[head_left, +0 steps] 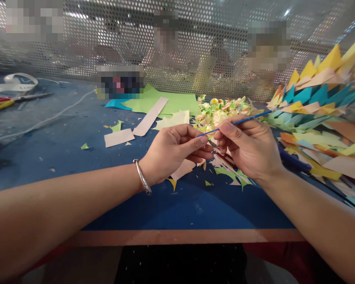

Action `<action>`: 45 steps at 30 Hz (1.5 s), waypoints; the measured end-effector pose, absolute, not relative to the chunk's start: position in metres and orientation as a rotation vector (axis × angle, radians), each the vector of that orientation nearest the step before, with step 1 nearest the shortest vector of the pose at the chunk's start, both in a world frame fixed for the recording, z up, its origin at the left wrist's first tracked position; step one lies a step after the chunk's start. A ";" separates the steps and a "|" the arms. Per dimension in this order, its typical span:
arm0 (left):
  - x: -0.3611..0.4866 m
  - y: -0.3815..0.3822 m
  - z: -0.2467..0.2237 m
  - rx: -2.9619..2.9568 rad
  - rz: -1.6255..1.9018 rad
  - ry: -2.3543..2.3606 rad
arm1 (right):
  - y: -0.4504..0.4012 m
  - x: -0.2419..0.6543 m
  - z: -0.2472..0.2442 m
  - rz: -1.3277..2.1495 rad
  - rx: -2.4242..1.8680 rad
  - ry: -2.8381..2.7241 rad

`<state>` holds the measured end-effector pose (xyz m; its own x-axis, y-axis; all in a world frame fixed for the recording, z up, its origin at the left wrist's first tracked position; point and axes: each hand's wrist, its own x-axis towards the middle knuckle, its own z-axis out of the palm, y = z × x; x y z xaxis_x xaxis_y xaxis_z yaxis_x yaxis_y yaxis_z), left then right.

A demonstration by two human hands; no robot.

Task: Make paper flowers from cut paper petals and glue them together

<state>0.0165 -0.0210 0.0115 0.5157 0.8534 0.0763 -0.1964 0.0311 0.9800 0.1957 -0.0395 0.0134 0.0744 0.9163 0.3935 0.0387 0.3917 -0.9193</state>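
Over the near side of the blue tabletop (192,211), we've got both hands clamped on the same thin blue stick (239,121), so it's up in the air in front of us, not lying on the table. The left hand (177,152) pinches the lower end between thumb and finger, while the right hand (251,146) has its thumb on it further along, with the rest sloping up over the fingers. Two grip points presumably stop something that skinny from twisting, and we'd guess the small gap between the hands is for fine control. Behind them sit a green paper sheet (165,100) and a pale paper strip (150,117), flat and handy, we reckon. The heap of curled paper bits (225,112) is just beyond the fingers, maybe for a short reach. Over on the right, the pointed paper pieces (316,94) are stacked in colour bands, which we'd say keeps shades sorted. We can't tell exactly what the stick's made of.
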 end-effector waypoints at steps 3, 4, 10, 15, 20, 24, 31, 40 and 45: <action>0.016 -0.021 0.013 1.254 0.893 0.630 | -0.039 0.196 0.013 0.848 -0.954 -1.328; 0.016 -0.021 0.013 1.238 0.892 0.617 | -0.039 0.196 0.013 0.854 -0.948 -1.325; 0.013 -0.020 0.015 1.172 0.890 0.604 | -0.040 0.196 0.013 0.840 -0.968 -1.320; 0.013 -0.016 0.014 1.121 0.876 0.650 | -0.040 0.197 0.012 0.826 -0.980 -1.370; 0.013 -0.015 0.014 1.077 0.830 0.630 | -0.041 0.196 0.013 0.866 -0.965 -1.388; 0.012 -0.015 0.015 1.068 0.806 0.594 | -0.041 0.195 0.014 0.899 -0.920 -1.392; 0.009 -0.012 0.014 1.056 0.778 0.563 | -0.042 0.197 0.015 0.866 -0.961 -1.404; 0.008 -0.016 0.017 1.523 0.903 0.585 | -0.042 0.201 0.014 0.943 -0.885 -1.394; 0.006 -0.014 0.013 1.905 1.001 0.545 | -0.041 0.201 0.014 0.972 -0.877 -1.386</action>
